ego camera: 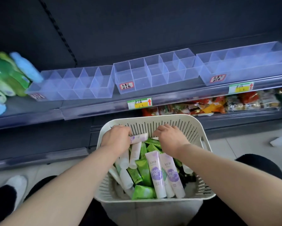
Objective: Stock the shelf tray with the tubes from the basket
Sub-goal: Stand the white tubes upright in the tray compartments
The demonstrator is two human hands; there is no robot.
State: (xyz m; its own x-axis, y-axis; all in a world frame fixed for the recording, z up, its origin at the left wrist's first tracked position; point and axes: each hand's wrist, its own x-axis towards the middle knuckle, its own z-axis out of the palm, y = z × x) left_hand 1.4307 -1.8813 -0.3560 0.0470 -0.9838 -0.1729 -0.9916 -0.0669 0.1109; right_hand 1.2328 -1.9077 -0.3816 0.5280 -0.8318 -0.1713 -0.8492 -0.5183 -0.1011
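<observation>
Dark store shelving fills the background, and three clear divided trays (143, 84) stand in a row along the shelf (94, 110) from 10 to 2 o'clock, with no tubes in any compartment. At 6 o'clock a slatted basket (153, 117) holds a loose heap of tubes (144, 170), green ones and white-and-lilac ones lying crosswise over each other. The left hand (116, 137) grips a lilac tube (139, 138) by its body at the 12 o'clock end of the heap, close to the basket's far wall. The right hand (170, 137) lies knuckles-up just beside it, fingers curled down into the pile, and I cannot tell whether it holds anything. These tubes look light, with soft, squeezable bodies and a stiffer cap end. Their glossy skins will likely slide on one another, so the heap may shift as one is drawn out. A gentle hold round the middle of the body or near the cap seems safest, since the flat crimped end offers little to hold.
</observation>
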